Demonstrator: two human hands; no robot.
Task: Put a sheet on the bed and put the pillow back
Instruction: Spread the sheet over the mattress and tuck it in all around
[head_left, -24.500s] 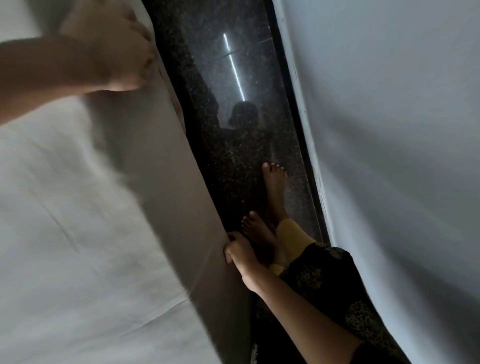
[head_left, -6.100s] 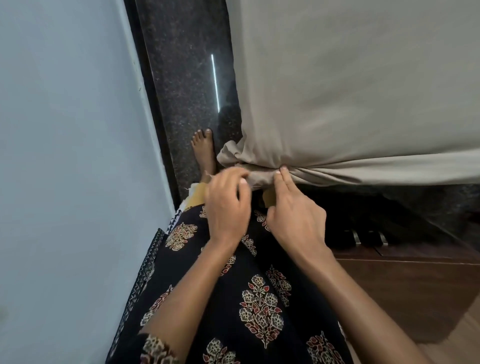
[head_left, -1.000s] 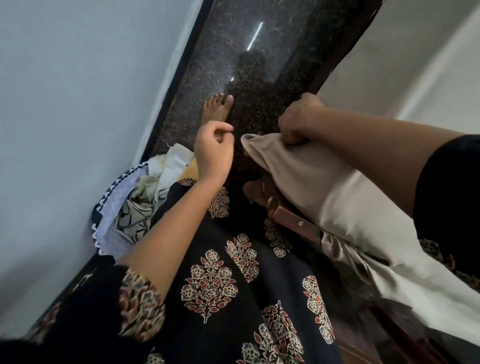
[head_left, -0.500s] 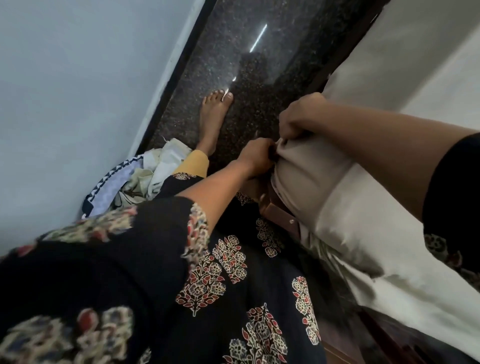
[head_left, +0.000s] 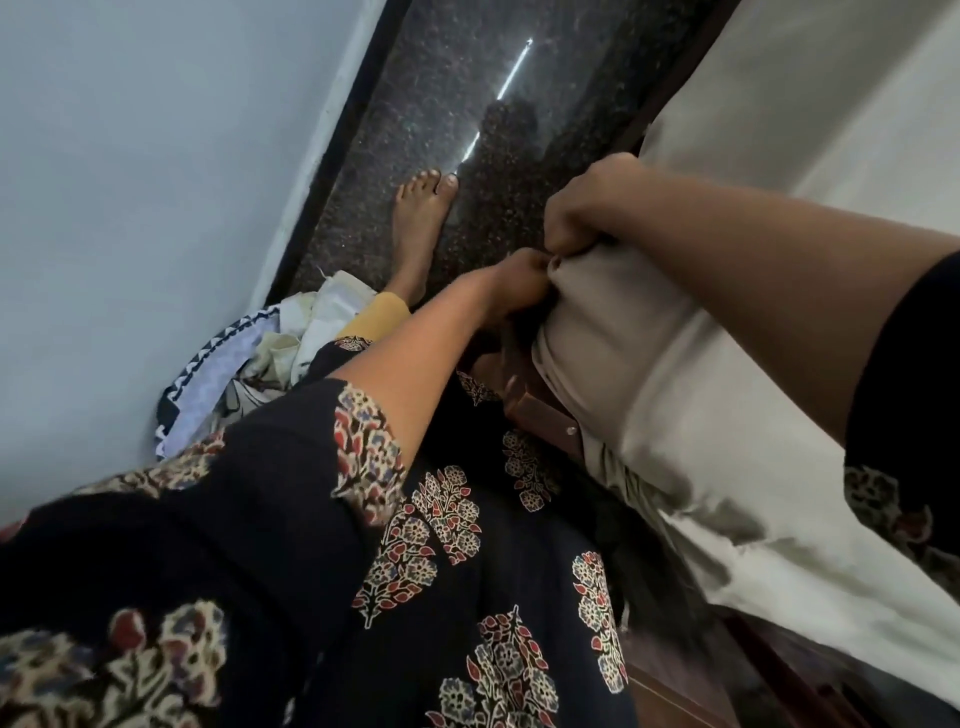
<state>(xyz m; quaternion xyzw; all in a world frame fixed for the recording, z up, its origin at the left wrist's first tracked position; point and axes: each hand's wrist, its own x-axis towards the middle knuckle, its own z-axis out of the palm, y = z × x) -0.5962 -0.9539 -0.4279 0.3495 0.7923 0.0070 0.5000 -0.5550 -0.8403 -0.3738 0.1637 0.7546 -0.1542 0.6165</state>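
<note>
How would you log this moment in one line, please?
step: fitting sheet corner; left hand: grips sheet; right hand: grips sheet

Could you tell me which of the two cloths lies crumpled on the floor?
The patterned cloth with the dark zigzag border, beside the wall; the plain beige sheet is pulled over the bed corner.
</note>
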